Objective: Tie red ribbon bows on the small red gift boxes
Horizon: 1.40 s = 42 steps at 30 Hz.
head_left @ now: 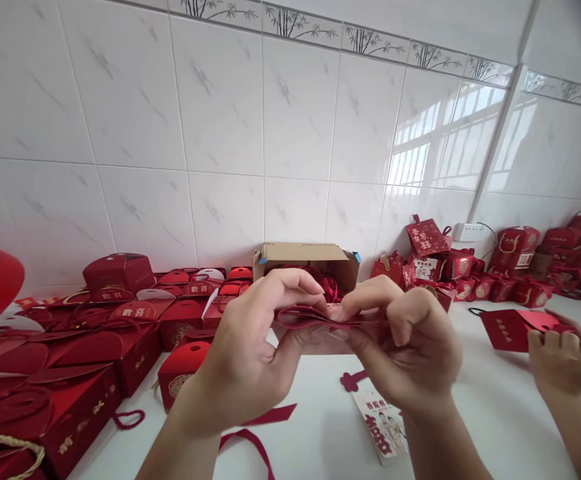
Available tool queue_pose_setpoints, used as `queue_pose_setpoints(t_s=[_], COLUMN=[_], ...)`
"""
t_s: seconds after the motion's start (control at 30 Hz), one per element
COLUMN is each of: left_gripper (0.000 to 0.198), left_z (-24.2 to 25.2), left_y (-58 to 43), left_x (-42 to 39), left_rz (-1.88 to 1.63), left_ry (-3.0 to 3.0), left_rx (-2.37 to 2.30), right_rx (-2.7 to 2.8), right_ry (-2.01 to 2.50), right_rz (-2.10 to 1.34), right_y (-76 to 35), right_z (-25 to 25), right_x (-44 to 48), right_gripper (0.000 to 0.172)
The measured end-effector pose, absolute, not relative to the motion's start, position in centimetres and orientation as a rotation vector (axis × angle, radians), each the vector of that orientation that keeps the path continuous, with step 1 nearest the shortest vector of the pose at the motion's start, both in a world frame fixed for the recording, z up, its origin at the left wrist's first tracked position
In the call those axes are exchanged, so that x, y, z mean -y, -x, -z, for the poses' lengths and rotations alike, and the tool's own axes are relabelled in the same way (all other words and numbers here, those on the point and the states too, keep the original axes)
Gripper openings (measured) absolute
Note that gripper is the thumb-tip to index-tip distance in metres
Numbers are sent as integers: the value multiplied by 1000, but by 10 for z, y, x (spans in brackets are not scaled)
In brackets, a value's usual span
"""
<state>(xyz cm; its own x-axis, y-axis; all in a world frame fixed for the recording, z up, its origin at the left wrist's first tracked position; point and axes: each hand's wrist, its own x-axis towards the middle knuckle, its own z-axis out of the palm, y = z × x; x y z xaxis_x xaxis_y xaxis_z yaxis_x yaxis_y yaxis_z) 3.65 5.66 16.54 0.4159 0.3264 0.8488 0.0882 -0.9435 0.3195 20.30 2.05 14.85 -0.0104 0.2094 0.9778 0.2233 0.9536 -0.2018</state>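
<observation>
Possibly risking a crease in the red folded piece (295, 315) by pressing its thin layers unevenly, or a slip by gripping only its edge. Perhaps risking a snag on the loose ribbon (257, 444), lying in front and to the left of the cardboard box (305, 252). Pinching the piece with the left hand (257, 337) and the right hand (415, 353), holding it between them, just in front of the cardboard box.
</observation>
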Motion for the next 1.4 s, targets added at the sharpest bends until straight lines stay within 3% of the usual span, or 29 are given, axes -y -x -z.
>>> queue_pose_setpoints(t_s=[0.33,0.73,0.87,1.0,1.23,1.4], left_gripper=[10,9,13,14,17,14], left_z=[-181,-176,-177,-176,-176,-178], left_y=[-21,-31,-31,-34,-29,-23], left_x=[-70,-70,-70,-73,-78,-78], left_rz=[-1433,-1679,-1598,-1499,-1728,-1743], left_ry=[-2295,-2343,-2441,-2513,-2467,-2502], left_rx=[-634,-550,-500,-516,-660,-689], right_rx=[1357,1552,1646,1709,1451,1010], right_ry=[520,780,806,901,1530,1694], right_rz=[-318,-748,-819,-690,-158,93], right_y=[-198,-195,-195,-197,-252,-319], right_z=[-150,-150,-154,-151,-135,-116], right_x=[-33,-38,-36,-43,-91,-117], right_gripper=[35,32,14,9,16,35])
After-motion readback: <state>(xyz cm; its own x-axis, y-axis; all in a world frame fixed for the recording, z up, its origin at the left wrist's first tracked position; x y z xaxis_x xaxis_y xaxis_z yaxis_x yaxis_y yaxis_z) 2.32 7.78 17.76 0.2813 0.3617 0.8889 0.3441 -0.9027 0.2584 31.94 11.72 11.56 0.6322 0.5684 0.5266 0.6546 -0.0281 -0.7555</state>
